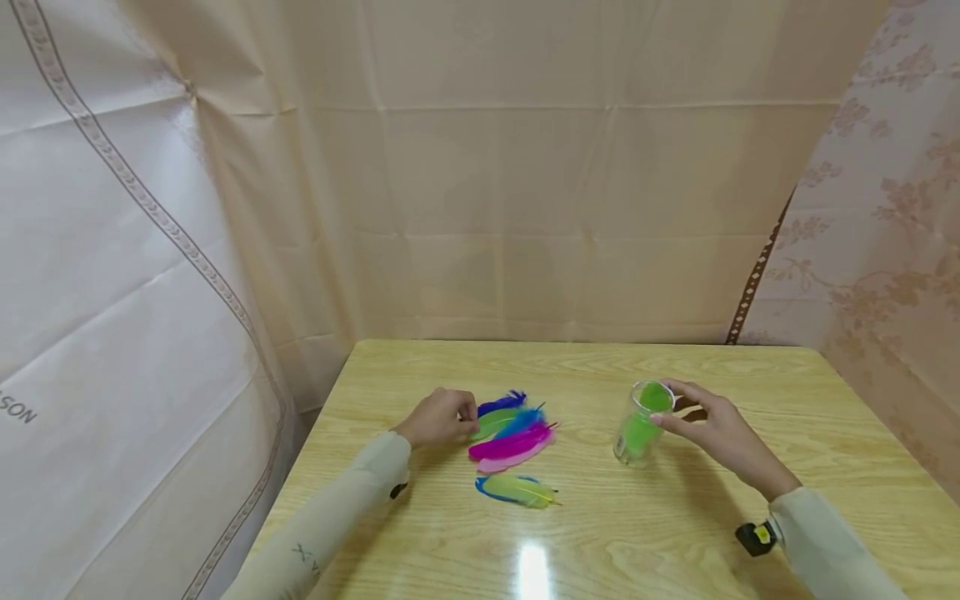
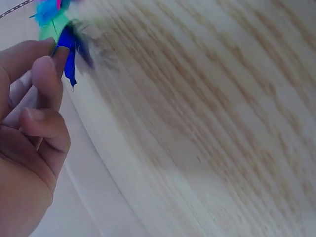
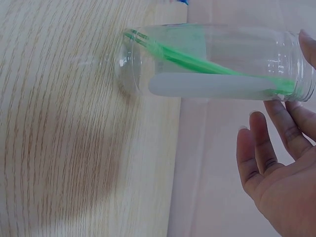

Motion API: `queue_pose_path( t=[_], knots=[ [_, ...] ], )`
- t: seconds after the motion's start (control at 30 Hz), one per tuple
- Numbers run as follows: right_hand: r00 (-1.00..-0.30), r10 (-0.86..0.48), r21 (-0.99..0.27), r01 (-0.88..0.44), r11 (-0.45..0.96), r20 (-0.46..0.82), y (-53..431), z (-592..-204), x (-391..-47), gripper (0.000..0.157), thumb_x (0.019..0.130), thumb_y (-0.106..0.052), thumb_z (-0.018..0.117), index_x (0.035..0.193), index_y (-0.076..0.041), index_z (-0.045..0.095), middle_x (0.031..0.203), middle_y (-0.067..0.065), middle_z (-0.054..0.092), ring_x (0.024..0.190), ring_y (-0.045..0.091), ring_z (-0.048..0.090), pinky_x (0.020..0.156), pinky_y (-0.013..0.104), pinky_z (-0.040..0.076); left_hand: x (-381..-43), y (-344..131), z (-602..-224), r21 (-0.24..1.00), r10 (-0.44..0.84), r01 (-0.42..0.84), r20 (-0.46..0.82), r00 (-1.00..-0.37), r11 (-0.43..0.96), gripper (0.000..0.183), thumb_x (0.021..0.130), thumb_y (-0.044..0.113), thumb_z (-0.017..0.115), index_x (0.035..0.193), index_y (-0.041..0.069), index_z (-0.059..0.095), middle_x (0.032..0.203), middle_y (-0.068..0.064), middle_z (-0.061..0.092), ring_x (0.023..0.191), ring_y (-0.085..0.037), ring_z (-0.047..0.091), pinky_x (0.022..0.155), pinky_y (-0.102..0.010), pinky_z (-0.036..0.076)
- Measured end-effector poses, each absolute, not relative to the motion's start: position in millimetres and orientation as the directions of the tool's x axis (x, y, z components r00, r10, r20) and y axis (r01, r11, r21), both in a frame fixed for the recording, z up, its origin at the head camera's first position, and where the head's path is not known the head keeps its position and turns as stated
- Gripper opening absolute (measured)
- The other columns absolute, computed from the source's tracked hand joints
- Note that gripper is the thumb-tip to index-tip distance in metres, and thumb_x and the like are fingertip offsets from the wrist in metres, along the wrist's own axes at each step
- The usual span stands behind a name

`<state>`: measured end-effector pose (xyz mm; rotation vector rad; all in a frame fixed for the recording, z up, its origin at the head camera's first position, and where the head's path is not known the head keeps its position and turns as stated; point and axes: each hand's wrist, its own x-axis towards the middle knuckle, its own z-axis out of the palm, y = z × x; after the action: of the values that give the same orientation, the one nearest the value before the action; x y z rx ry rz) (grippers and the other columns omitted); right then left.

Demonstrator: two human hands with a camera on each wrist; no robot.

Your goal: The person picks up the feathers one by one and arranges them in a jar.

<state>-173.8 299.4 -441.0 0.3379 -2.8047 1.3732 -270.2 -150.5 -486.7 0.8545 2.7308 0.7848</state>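
Curled fingertips of my left hand [image 1: 441, 417] pinch at the left ends of a dark blue feather [image 2: 70, 57] and a green feather [image 1: 492, 425]; which one is gripped is hard to tell. Beside them, a light blue feather [image 1: 522, 421], a magenta feather [image 1: 510, 443] and a pale pink feather [image 1: 517, 458] overlap in the pile. My right hand [image 1: 716, 429] holds the rim of a clear jar [image 3: 237, 49] between thumb and fingers. The jar's base meets the table, and bright green feathers [image 3: 197, 64] lean inside it.
Nearer me than the pile, a yellow-green feather [image 1: 525, 490] with blue edging lies on the wood-grain table [image 1: 420, 533]. A beige cloth [image 1: 487, 208] hangs behind the table, with more cloth on both sides.
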Motion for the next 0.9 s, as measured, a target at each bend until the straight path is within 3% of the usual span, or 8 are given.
queue_pose_path(
  t=[0.23,0.57,0.9],
  knots=[
    [-0.977,-0.189,-0.778,-0.191,0.598,0.094,300.0,-441.2,-174.1,0.07,0.1,-0.039,0.069,0.157,-0.011,0.041,0.131,0.016,0.057,0.109,0.031,0.06,0.079,0.034,0.055,-270.8,-149.8,-483.2,0.511,0.568,0.493,0.013,-0.823,0.704,0.021,0.095,0.012,0.076,0.115,0.006,0.075,0.093,0.003,0.073,0.082,-0.008,0.066,0.073,-0.027,0.055],
    [-0.975,-0.196,-0.771,-0.203,0.603,0.104,300.1,-440.4,-174.1,0.07,0.1,-0.039,0.069,0.157,-0.01,0.04,0.132,0.016,0.058,0.112,0.03,0.058,0.08,0.032,0.055,-272.0,-152.2,-483.8,0.467,0.544,0.515,0.084,-0.835,0.719,0.007,0.096,0.017,0.075,0.099,0.012,0.079,0.088,0.008,0.067,0.08,-0.007,0.06,0.071,-0.029,0.051],
    [-0.974,-0.201,-0.776,-0.208,0.595,0.107,300.0,-441.4,-173.1,0.069,0.101,-0.037,0.069,0.157,-0.011,0.041,0.131,0.015,0.058,0.111,0.03,0.058,0.08,0.033,0.055,-274.1,-154.6,-482.3,0.451,0.529,0.525,0.128,-0.839,0.722,0.008,0.098,0.02,0.073,0.095,0.014,0.077,0.085,0.009,0.067,0.078,-0.008,0.059,0.071,-0.03,0.052]
  ],
)
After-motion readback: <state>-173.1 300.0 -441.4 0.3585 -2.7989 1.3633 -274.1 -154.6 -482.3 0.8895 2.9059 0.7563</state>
